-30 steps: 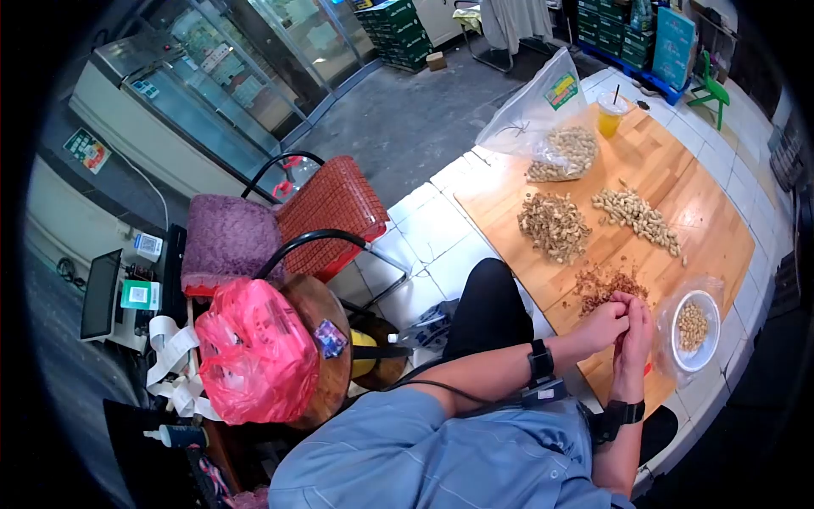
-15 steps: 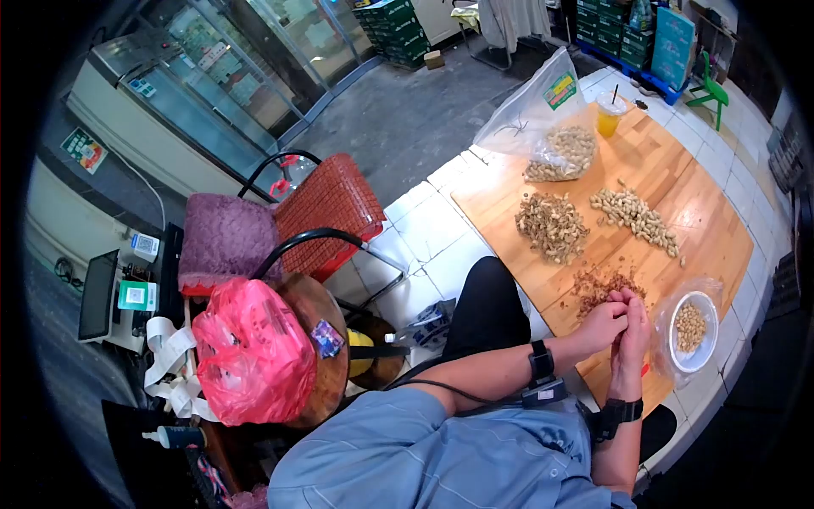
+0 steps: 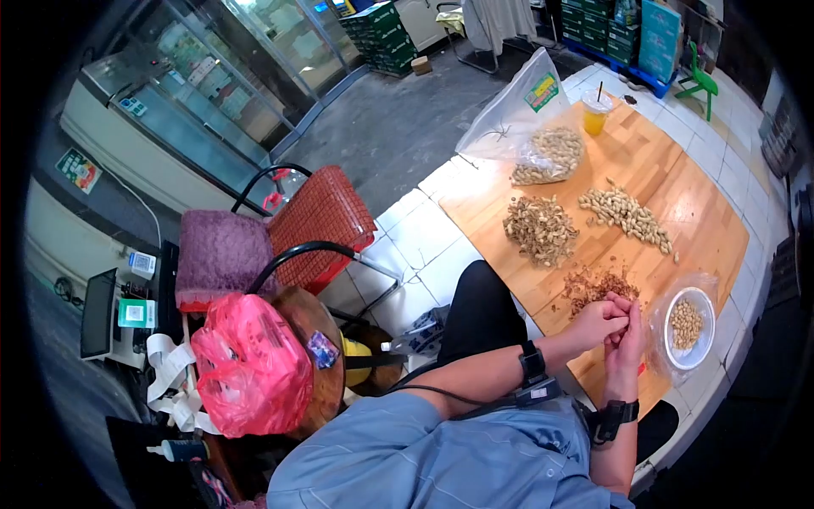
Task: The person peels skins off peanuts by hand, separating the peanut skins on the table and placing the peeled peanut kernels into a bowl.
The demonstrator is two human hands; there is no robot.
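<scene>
My left hand [image 3: 598, 325] and my right hand [image 3: 625, 343] meet over the near side of the wooden table, fingers closed and fingertips together. Whatever is between them is too small or hidden to name. Just beyond my fingers lies a scatter of reddish-brown peanut skins [image 3: 591, 289]. Close by my right hand, a white bowl [image 3: 710, 327] in a clear plastic bag holds pale shelled peanuts [image 3: 685, 325]. Farther off are a heap of empty peanut shells [image 3: 539, 231] and a pile of unshelled peanuts [image 3: 629, 215].
At the table's [image 3: 699, 204] far end stand a clear bag of unshelled peanuts [image 3: 555, 153] and a cup of yellow drink [image 3: 594, 119] with a straw. To my left are a pink plastic bag [image 3: 254, 365] on a round wooden stool and a chair [image 3: 318, 225] with a purple cushion.
The view has shifted slightly. My hands stay together above the table, with a small change in the fingers' pose; the piles and bowl look the same.
</scene>
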